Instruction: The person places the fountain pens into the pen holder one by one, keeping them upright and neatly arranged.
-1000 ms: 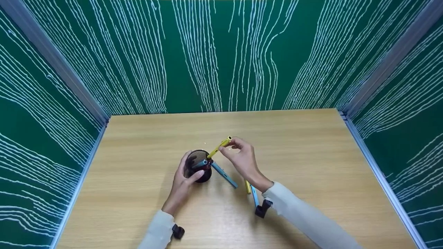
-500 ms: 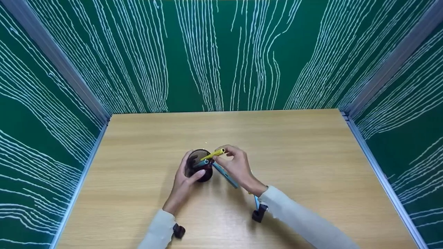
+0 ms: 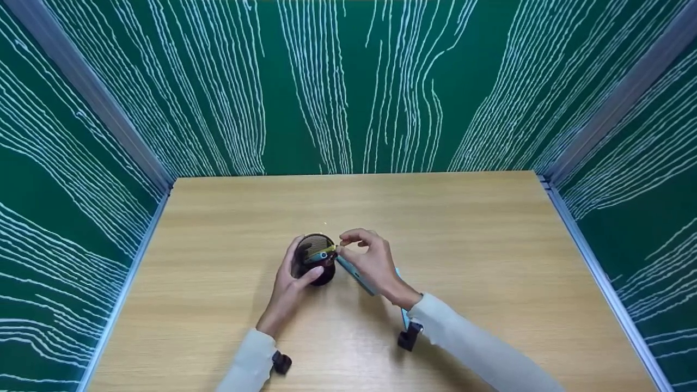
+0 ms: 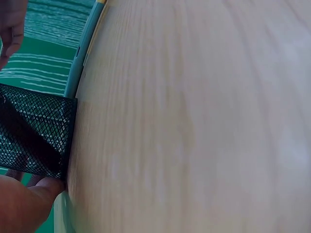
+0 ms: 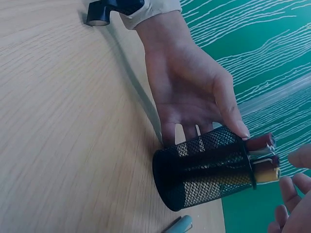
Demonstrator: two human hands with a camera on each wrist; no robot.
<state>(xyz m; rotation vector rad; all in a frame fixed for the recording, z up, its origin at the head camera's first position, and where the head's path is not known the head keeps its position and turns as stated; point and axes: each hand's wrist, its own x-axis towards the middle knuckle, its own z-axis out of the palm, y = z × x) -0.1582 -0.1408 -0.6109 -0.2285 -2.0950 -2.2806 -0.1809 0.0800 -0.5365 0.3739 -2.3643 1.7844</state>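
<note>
My left hand (image 3: 286, 291) grips a black mesh pen cup (image 5: 214, 167), fingers round its far side and thumb on its near side. A yellow pen (image 3: 329, 249) and a light blue pen (image 3: 318, 257) stick out of the cup in the head view. The right wrist view shows dark red pens (image 5: 261, 141) beside the yellow one at the cup's mouth. Just right of the rim is my right hand (image 3: 373, 264), thumb and fingers apart, close to the yellow pen's end. A teal pen (image 3: 356, 276) lies on the table beside the cup, partly behind that hand.
Another light blue pen (image 3: 404, 318) lies on the wooden table (image 3: 245, 218) under my right wrist, partly hidden. Green walls (image 3: 305, 136) with white wavy lines and metal corner posts (image 3: 130, 120) enclose the table. A small black camera sits on each wrist.
My right hand has moved left and lowered the yellow pen into the cup, and its fingers have come off the pen. The left hand and cup stay nearly still.
</note>
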